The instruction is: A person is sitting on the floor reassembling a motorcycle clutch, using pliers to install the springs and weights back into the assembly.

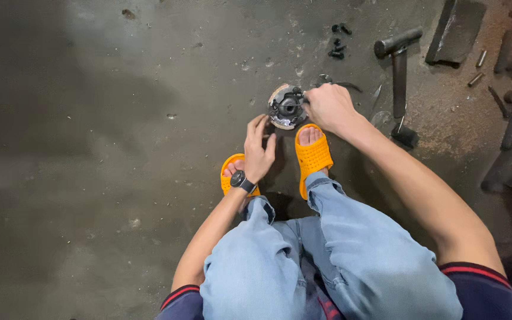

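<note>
Clenched right hand (329, 105) on the rim of a round, dark, greasy metal hub part (285, 106), resting on stained concrete floor (90, 118) just ahead of orange perforated rubber slippers (313, 155); left hand (258, 149), fingers loosely spread, just below it, holding nothing; black steel hammer (398, 65) nearby.
</note>
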